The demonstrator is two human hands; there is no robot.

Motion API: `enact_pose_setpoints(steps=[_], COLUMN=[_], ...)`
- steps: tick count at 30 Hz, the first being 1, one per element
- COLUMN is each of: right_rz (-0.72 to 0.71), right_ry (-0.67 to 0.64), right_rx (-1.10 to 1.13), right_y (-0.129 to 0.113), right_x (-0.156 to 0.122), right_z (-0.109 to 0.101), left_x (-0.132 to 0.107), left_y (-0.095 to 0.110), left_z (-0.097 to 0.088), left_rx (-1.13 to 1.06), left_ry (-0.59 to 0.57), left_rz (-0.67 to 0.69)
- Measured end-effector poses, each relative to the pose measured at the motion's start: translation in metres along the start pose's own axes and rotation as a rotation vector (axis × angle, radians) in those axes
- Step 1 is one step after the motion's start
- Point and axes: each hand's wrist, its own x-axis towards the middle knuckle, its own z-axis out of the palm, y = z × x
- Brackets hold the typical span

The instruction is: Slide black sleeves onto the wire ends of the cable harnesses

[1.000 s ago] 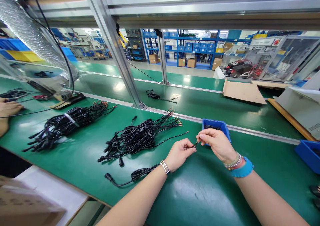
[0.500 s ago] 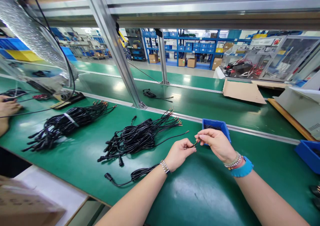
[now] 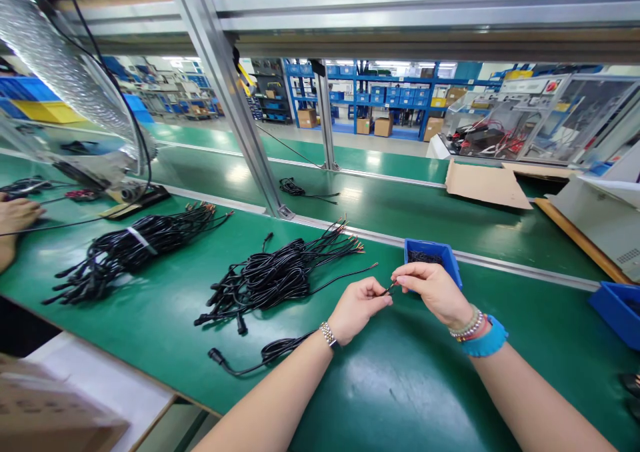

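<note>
My left hand (image 3: 356, 309) and my right hand (image 3: 434, 292) meet above the green bench top (image 3: 400, 399), both pinching a thin black wire (image 3: 389, 289) with a bright tip. The wire runs between my fingertips, and its far end is hidden in them. Just left of my hands lies a loose bundle of black cables (image 3: 270, 275) with copper-tipped ends, and one strand ends near my fingers. A single black cable with a round connector (image 3: 267, 353) passes beneath my left wrist. Behind my right hand stands a small blue bin (image 3: 433, 253) holding black wire.
A strapped black cable bundle (image 3: 135, 247) lies further left, near a co-worker's hand (image 3: 17, 215). A blue bin (image 3: 617, 312) sits at the right edge. Behind a metal rail and upright lies a second green belt carrying a small cable coil (image 3: 293, 187) and cardboard (image 3: 485, 184).
The small cable coil on the rear belt has moved left. My hands have shifted only slightly, and both still pinch the wire.
</note>
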Motion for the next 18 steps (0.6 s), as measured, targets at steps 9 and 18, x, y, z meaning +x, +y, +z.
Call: enact_pose_setpoints(steps=[9, 18], right_rz=[-0.012, -0.080], right_ry=[-0.035, 0.130], right_rx=[-0.043, -0.131], right_y=[0.011, -0.001], right_x=[0.002, 0.001], right_z=[0.007, 0.004], left_x=[0.003, 0.004], left_y=[-0.002, 0.000], left_z=[-0.004, -0.004], left_rx=[-0.258, -0.216], left_ry=[0.023, 0.083], left_rz=[-0.006, 0.010])
